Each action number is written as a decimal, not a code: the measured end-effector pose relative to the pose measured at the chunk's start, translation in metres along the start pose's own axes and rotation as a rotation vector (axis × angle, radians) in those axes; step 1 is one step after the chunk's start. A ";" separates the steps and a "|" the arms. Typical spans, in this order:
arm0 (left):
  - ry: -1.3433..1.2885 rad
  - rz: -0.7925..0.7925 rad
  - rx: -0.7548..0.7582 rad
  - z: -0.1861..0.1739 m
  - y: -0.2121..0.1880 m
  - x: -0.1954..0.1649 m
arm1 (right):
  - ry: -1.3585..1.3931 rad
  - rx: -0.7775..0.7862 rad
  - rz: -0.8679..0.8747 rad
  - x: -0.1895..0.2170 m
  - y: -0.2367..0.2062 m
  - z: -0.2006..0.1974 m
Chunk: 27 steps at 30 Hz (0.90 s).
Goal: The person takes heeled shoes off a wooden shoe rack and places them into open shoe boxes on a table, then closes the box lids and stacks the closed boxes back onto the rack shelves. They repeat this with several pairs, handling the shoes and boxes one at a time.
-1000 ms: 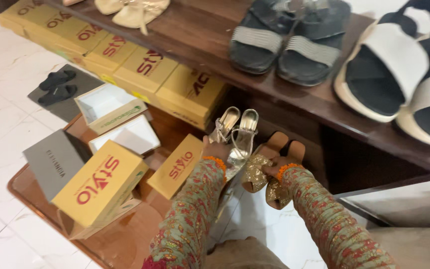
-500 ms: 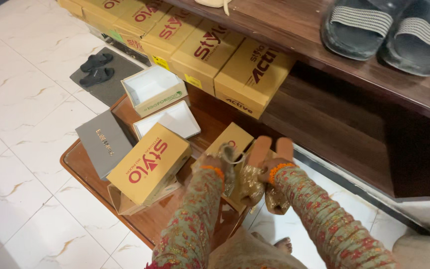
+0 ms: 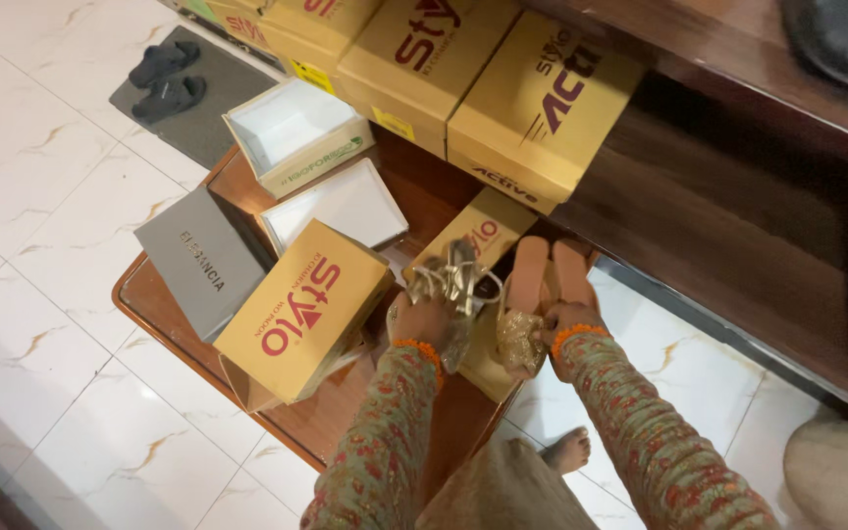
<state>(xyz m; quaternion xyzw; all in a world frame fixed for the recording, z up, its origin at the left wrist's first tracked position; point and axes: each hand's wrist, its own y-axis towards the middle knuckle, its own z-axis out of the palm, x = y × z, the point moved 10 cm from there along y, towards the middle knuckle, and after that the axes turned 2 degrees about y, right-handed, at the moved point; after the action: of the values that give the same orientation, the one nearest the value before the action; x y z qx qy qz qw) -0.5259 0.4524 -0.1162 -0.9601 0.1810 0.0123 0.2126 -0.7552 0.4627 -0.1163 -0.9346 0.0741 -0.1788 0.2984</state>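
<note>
**Two pairs, one per hand**

Left hand (image 3: pixel 422 319) is gripping silver heels (image 3: pixel 453 285); right hand (image 3: pixel 554 329) is clutching tan sandals (image 3: pixel 542 285) — both hovering over a flat yellow box (image 3: pixel 478 231) on the low table (image 3: pixel 149 304), each pair bunched together so one hand carries it.

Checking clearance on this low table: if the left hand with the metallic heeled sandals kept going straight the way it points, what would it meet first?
Probably the small yellow box lying just beyond the left hand and its sandals; behind that, the big yellow box. Depth is hard to judge.
</note>
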 end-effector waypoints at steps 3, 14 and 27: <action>-0.010 0.026 -0.191 -0.024 0.006 -0.002 | 0.091 -0.050 0.149 -0.027 0.008 0.016; 0.159 0.206 -0.322 -0.027 0.056 -0.020 | 0.117 -0.131 0.050 -0.013 0.038 0.083; -0.141 0.027 0.076 0.080 0.123 0.004 | 0.196 0.031 0.100 -0.011 0.050 0.130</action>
<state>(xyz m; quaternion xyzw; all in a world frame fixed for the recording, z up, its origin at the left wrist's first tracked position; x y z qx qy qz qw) -0.5611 0.3802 -0.2386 -0.9456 0.1789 0.0759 0.2610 -0.7180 0.4944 -0.2474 -0.9030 0.1468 -0.2555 0.3127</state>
